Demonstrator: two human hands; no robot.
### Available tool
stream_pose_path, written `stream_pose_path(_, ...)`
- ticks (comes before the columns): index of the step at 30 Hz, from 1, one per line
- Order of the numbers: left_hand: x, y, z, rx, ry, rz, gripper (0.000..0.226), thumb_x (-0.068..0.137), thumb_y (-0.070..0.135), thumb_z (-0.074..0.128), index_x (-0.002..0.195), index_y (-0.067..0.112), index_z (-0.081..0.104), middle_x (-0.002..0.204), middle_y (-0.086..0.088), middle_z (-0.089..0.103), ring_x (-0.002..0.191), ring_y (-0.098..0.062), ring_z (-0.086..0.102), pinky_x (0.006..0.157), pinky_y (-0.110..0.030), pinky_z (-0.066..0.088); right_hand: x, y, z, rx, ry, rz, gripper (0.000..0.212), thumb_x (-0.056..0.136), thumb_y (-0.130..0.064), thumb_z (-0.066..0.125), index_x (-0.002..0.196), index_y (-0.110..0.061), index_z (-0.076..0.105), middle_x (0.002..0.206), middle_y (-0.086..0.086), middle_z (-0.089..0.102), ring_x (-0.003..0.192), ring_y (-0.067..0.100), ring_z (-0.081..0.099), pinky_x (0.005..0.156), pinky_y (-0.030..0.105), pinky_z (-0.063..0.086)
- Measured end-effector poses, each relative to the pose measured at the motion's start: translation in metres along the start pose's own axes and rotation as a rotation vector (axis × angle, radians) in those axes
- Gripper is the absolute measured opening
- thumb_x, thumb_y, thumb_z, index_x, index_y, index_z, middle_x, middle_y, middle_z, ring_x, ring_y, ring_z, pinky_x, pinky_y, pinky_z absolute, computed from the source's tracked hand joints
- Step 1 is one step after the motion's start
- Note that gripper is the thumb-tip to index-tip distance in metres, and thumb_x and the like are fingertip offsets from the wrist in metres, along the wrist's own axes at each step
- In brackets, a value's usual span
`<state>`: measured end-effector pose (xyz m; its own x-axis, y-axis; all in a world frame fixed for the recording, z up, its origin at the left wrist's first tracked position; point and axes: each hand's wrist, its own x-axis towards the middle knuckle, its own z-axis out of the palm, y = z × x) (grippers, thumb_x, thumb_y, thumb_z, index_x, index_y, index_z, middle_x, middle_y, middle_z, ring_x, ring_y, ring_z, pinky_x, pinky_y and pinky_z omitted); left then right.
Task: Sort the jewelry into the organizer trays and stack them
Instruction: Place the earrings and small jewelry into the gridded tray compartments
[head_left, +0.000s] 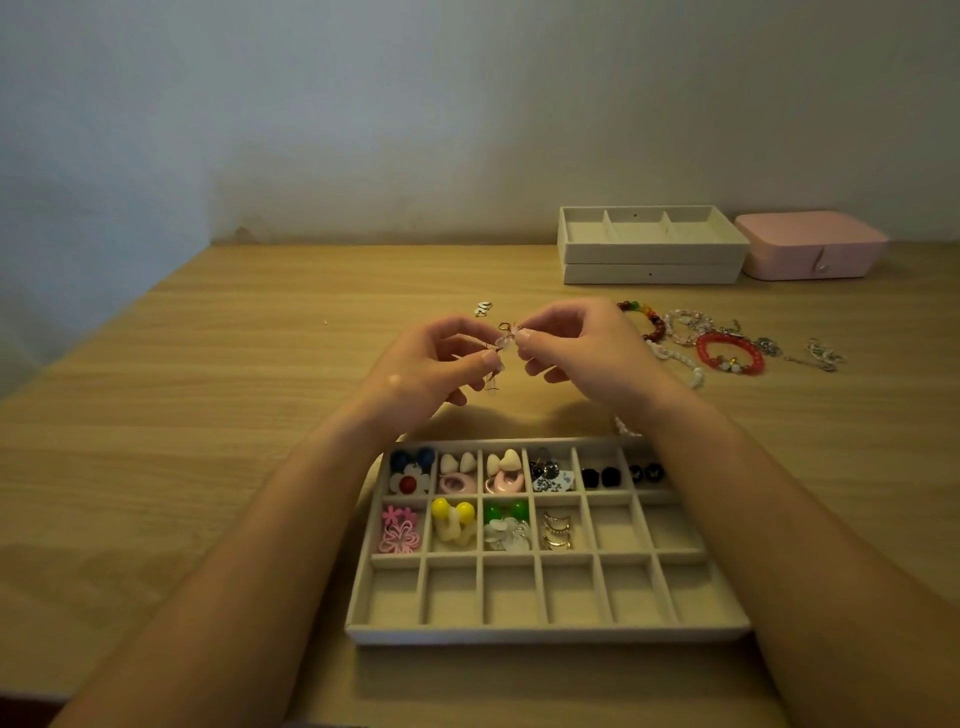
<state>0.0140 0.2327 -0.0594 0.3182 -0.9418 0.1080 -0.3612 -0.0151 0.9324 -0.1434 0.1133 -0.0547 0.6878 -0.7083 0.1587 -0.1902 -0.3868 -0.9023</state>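
A pink box (810, 244) is set at the counter's (208, 415) far right; a wall (415, 104) is seen behind the counter.

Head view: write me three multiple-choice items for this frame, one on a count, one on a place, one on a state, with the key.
1. How many compartments in the nearest row of the grid tray hold anything?
A. Six. B. Three. C. None.

2. Where does the pink box stand?
A. Inside the grid tray. B. Right of the stacked trays. C. In front of the grid tray.

3. What are the left hand and right hand doing?
A. Both pinch a small jewelry piece between them. B. Both lie flat on the grid tray. C. Both rest on the pink box.

Key: 1 C, all six nearest cells are bare; 2 B, the box stands beside the two trays at the far right; 3 A, the fingertips of both hands meet on the piece beyond the grid tray.
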Motion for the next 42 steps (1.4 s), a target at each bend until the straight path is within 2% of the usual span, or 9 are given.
stream_pose_path(4,0.002,-0.001,-0.001,-0.03,0.014,-0.018,0.03,0.089,0.019,0.073,0.118,0.026,0.066,0.088,0.002,0.074,0.078,-0.013,0.066,0.069,-0.028,0.055,0.0,0.0,-0.002,0.119,0.015,0.072,0.01,0.097,-0.019,0.068,0.103,-0.013,0.074,0.083,0.002,0.075,0.072,0.013,0.071,0.073,0.032,0.06)
stream_pose_path(9,0.004,-0.004,-0.003,0.023,0.06,-0.052,0.022,0.088,0.02,0.075,0.109,0.025,0.07,0.086,0.005,0.073,0.073,-0.009,0.065,0.064,-0.025,0.052,0.001,-0.002,-0.005,0.225,0.046,0.125,0.01,0.099,-0.018,0.065,0.101,-0.013,0.073,0.074,-0.002,0.072,0.068,0.013,0.069,0.072,0.033,0.059)
stream_pose_path(13,0.005,-0.005,-0.005,0.06,0.057,-0.056,0.015,0.089,0.021,0.074,0.103,0.026,0.073,0.089,0.005,0.075,0.076,-0.009,0.064,0.064,-0.026,0.05,0.0,-0.003,-0.003,0.253,0.063,0.154,0.009,0.099,-0.02,0.065,0.101,-0.015,0.072,0.086,0.002,0.073,0.072,0.015,0.071,0.073,0.034,0.061)
stream_pose_path(16,0.003,-0.003,-0.005,0.04,0.053,-0.03,0.012,0.09,0.02,0.073,0.1,0.026,0.076,0.089,0.005,0.075,0.077,-0.007,0.064,0.065,-0.024,0.052,-0.001,-0.003,-0.003,0.186,0.092,0.175,0.01,0.098,-0.021,0.066,0.104,-0.016,0.072,0.096,0.004,0.074,0.078,0.017,0.075,0.071,0.033,0.062)
stream_pose_path(22,0.0,0.002,-0.001,-0.052,0.021,-0.031,0.012,0.091,0.015,0.071,0.102,0.016,0.074,0.094,-0.008,0.075,0.082,-0.015,0.068,0.074,-0.028,0.056,-0.002,-0.007,-0.003,0.388,-0.037,0.262,0.015,0.102,-0.018,0.061,0.108,-0.007,0.069,0.093,0.01,0.076,0.08,0.026,0.077,0.07,0.033,0.064)
stream_pose_path(26,0.0,0.003,-0.001,-0.096,0.005,-0.04,0.013,0.091,0.01,0.07,0.104,0.01,0.072,0.092,-0.009,0.075,0.081,-0.018,0.069,0.073,-0.029,0.057,-0.003,-0.01,-0.005,0.56,-0.101,0.275,0.014,0.102,-0.014,0.059,0.109,-0.005,0.066,0.09,0.011,0.076,0.08,0.025,0.076,0.067,0.031,0.063)
stream_pose_path(30,-0.001,0.003,-0.001,-0.09,-0.009,-0.043,0.014,0.091,0.01,0.07,0.104,0.01,0.071,0.092,-0.007,0.076,0.08,-0.018,0.07,0.071,-0.029,0.057,-0.004,-0.01,-0.007,0.667,-0.108,0.261,0.011,0.101,-0.009,0.059,0.107,-0.004,0.066,0.091,0.013,0.076,0.082,0.025,0.076,0.072,0.032,0.064)
stream_pose_path(37,-0.002,0.003,-0.002,-0.097,-0.007,-0.054,0.013,0.094,0.012,0.067,0.106,0.012,0.072,0.095,-0.004,0.076,0.08,-0.016,0.066,0.067,-0.027,0.053,-0.002,-0.007,-0.008,0.662,-0.054,0.269,0.012,0.101,-0.013,0.059,0.107,-0.005,0.066,0.092,0.011,0.076,0.083,0.025,0.076,0.069,0.032,0.062)
stream_pose_path(42,-0.002,0.004,-0.002,-0.118,-0.017,-0.055,0.011,0.091,0.013,0.07,0.1,0.018,0.073,0.097,-0.005,0.075,0.084,-0.017,0.064,0.071,-0.029,0.051,-0.002,-0.006,-0.006,0.652,0.013,0.349,0.014,0.102,-0.015,0.057,0.105,-0.003,0.065,0.082,0.007,0.077,0.083,0.023,0.077,0.071,0.033,0.063)
